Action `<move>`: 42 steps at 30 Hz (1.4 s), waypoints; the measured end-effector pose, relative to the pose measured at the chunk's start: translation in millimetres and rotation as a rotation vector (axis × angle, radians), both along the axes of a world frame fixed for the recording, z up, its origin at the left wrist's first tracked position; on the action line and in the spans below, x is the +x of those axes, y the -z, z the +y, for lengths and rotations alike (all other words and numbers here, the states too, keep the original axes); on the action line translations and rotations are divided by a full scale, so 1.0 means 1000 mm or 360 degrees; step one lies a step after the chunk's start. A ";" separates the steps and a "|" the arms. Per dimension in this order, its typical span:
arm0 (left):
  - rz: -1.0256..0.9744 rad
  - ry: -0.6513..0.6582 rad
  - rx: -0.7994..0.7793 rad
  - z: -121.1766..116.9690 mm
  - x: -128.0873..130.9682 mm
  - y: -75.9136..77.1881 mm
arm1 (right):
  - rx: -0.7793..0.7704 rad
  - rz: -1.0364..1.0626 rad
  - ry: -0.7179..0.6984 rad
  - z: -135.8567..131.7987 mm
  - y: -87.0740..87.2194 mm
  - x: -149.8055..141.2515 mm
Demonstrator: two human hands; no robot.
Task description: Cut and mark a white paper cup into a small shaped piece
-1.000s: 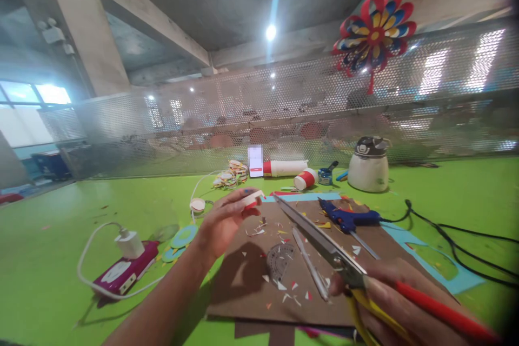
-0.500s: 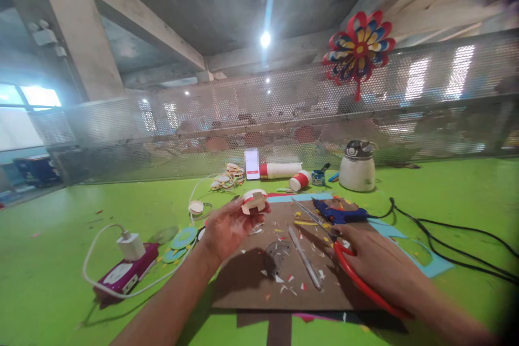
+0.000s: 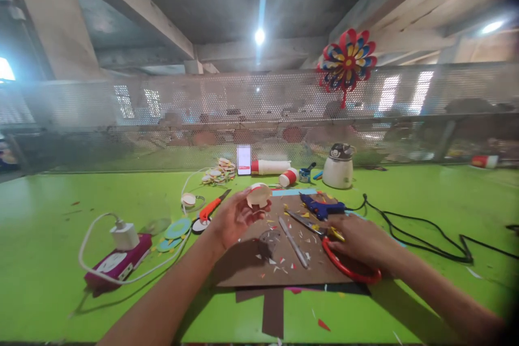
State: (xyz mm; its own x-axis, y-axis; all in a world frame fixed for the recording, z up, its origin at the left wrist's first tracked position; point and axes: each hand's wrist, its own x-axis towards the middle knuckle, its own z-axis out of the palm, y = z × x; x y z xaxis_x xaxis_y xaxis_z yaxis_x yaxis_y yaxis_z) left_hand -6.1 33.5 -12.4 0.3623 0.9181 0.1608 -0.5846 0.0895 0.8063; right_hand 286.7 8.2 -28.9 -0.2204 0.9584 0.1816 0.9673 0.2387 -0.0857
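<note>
My left hand (image 3: 237,221) is closed on a cut-down paper cup base (image 3: 258,195), round and cream with a notched edge and some red on its rim, held up over the brown board (image 3: 243,275). On the board's right side, my right hand (image 3: 357,238) has its fingers closed around a small yellow strip (image 3: 337,234), seemingly paper. Scissors (image 3: 348,269) with red handles lie beneath that hand, blades pointing to the upper left. Part of their handles is hidden by the fingers. A grey-white pen (image 3: 292,242) lies between my hands, among paper scraps.
A blue glue gun (image 3: 322,206) with a black cord lies beyond my right hand. An orange utility knife (image 3: 211,208) and a purple power strip (image 3: 121,265) are left. Behind stand a phone (image 3: 244,160), paper cups (image 3: 271,167), cut cup pieces (image 3: 219,173) and a white pot (image 3: 338,170).
The scissors have come down onto the board, and my right fingers now close on the yellow strip. My left hand has tilted the cup base. The view has shifted to the right.
</note>
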 end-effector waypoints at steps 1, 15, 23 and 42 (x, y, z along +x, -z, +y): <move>-0.0005 0.0018 0.0003 0.000 0.001 0.001 | 0.0020 0.0043 -0.0026 -0.001 -0.006 0.000; 0.0613 0.0009 0.0641 -0.016 0.009 -0.001 | -0.0156 0.1336 -0.0953 0.002 -0.045 -0.075; 0.0562 0.0151 0.0467 -0.014 0.008 0.010 | 0.0067 0.1387 -0.0953 0.002 -0.032 -0.068; 0.0773 -0.0053 0.0754 -0.020 0.003 0.000 | -0.0106 0.2159 -0.0700 -0.016 -0.017 -0.065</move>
State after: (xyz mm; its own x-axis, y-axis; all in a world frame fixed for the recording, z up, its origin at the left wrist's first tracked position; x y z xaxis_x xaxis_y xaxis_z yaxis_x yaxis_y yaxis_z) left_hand -3.1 13.6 -12.9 0.4681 0.8003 0.3748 -0.1427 -0.3501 0.9258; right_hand 221.7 -8.2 -11.9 -0.1920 0.8738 0.4468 -0.0218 0.4514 -0.8921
